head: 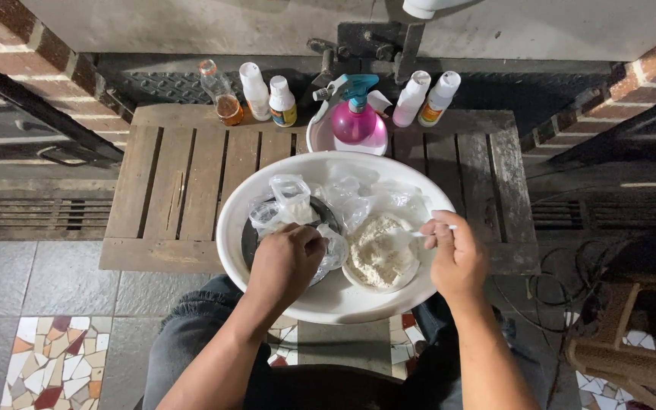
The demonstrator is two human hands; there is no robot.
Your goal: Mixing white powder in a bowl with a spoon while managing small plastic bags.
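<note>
Brick walls and a worn wooden pallet table [191,190] fill the upper half of the frame, tiled and mosaic floor below. Centre frame: wide white basin [267,292] resting at the pallet's near edge, above the knees of a seated person in dark trousers. Inside it, left of centre, dark small bowl [249,237] under a crumpled clear plastic bag [291,199]; right of centre, shallow dish heaped with pale powder [380,252]. Left hand [286,262] closed over the bag and the dark bowl's rim, fingers curled tight. Right hand [455,254] clenched around a thin white handle, apparently a spoon [428,232], tip pointing toward the powder; the bowl end too small to make out. More loose clear plastic bunched along the basin's far side.

Along the upper centre of the frame, at the pallet's back edge: clear bottle with amber liquid [222,95], two white bottles [267,95] beside it, pink spray bottle with teal trigger [356,114] standing in a small white bowl, two more white bottles [427,99] leaning to its right.

Judged from the grips: best done with the bag mouth held open and steady over the dark bowl, spoon kept low and level, small loads, everything kept above the basin to catch spills. Fine powder likely to puff or scatter if tipped fast.
</note>
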